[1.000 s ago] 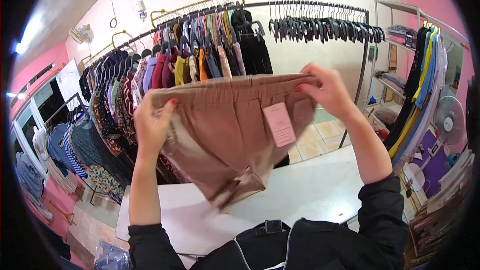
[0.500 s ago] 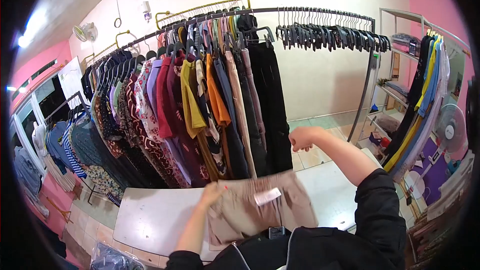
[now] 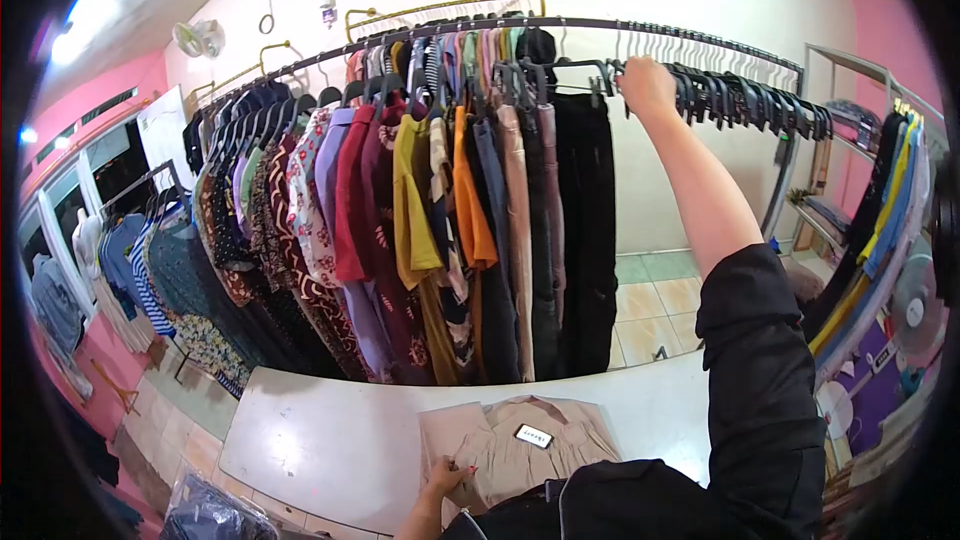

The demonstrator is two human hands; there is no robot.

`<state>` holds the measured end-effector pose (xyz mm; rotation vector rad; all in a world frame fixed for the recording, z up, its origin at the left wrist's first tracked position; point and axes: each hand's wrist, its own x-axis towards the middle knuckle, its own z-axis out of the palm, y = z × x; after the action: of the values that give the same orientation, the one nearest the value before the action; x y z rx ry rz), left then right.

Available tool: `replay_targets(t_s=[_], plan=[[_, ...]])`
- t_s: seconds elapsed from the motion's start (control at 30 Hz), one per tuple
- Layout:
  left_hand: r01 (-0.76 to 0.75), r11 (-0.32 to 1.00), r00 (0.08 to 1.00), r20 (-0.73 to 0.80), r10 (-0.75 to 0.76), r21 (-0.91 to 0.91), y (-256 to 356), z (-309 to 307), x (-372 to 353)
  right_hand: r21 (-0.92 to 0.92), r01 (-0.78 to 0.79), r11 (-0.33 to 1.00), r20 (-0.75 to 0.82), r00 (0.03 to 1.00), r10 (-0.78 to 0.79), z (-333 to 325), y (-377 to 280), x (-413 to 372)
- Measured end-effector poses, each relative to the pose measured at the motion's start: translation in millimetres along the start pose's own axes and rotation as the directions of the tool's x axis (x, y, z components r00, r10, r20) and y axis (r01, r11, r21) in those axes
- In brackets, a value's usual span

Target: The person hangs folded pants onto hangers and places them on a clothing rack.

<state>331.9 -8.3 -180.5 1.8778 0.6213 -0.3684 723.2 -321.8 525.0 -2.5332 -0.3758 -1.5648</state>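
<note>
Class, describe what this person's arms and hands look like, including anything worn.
The right sleeve is black and bunched up near the elbow. The left hand and right hand are ungloved. The left shows a red nail; the right's nails are unclear.

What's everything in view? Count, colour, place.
beige garment: 1, beige, on the table
tag: 1, white with dark border, on the garment
table: 1, white, before the person
hangers: many, dark, right part of rail
rail: 1, dark, across the middle
hung clothes: many, mixed colours, left and middle of rail
black trousers: 1 or more, black, right of those clothes
left-side clothes: many, mixed, far left
right-side clothes: several, black, yellow, blue, pale, far right
wall fan: 1, pale, upper left
wrapped bundle: 1, dark blue, bottom left
small edge items: uncountable, unclear
left hand: 1, bare, at garment's left
right hand: 1, bare, at hangers
</note>
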Motion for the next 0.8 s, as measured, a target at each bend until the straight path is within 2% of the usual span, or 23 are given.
replay_targets(t_s=[0.1, 0.2, 0.3, 0.37, 0.43, 0.5, 0.53, 0.63, 0.67, 0.73, 0.8], plan=[[-0.179, 0.973, 0.960, -0.242, 0.140, -0.148, 41.9, 4.7, -47.3, -0.165, -0.038, 0.986, -0.023, 0.999, 0.035, 27.2, -2.4, 9.7], [-0.006, 0.999, 0.980, -0.200, 0.013, 0.037, 43.4, -1.5, -45.4, -0.146, -0.066, 0.987, -0.001, 0.998, 0.067, 40.1, -5.7, 17.9], [-0.016, 0.990, 0.973, -0.225, 0.048, 0.141, 54.5, -2.9, -53.5, -0.100, -0.069, 0.993, -0.024, 0.997, 0.067, 32.1, -7.3, 25.7], [-0.010, 0.993, 0.976, -0.214, 0.035, 0.116, 54.6, -4.0, -51.8, -0.059, -0.049, 0.997, -0.029, 0.998, 0.047, 22.3, -3.8, 33.2], [-0.014, 0.998, 0.981, -0.194, 0.025, 0.057, 49.2, -3.1, -48.3, 0.084, -0.080, 0.993, -0.106, 0.990, 0.088, 7.5, 2.4, 34.8], [-0.024, 0.999, 0.986, -0.168, 0.017, -0.037, 38.2, -0.3, -40.2, 0.066, -0.105, 0.992, -0.114, 0.987, 0.112, -15.1, 7.0, 31.7], [0.021, 0.998, 0.985, -0.169, -0.030, -0.055, 61.3, -3.7, -56.1, 0.097, -0.080, 0.992, -0.143, 0.985, 0.093, -36.1, 12.4, 15.3], [-0.020, 0.993, 0.974, -0.222, 0.045, 0.113, 56.5, -4.3, -51.2, 0.269, -0.034, 0.962, -0.209, 0.973, 0.093, -76.4, 35.1, -42.4], [-0.020, 0.995, 0.974, -0.223, 0.042, 0.100, 52.6, -3.3, -47.8, 0.332, 0.047, 0.942, -0.279, 0.959, 0.050, -85.1, 47.0, -65.9], [-0.021, 0.997, 0.972, -0.230, 0.037, 0.074, 48.1, -2.5, -39.9, 0.497, 0.050, 0.866, -0.253, 0.963, 0.090, -118.7, 60.8, -123.7], [0.024, 0.998, 0.978, -0.208, -0.035, -0.056, 60.3, -6.8, -42.2, 0.508, 0.091, 0.856, -0.339, 0.935, 0.102, -140.6, 80.9, -189.5]])
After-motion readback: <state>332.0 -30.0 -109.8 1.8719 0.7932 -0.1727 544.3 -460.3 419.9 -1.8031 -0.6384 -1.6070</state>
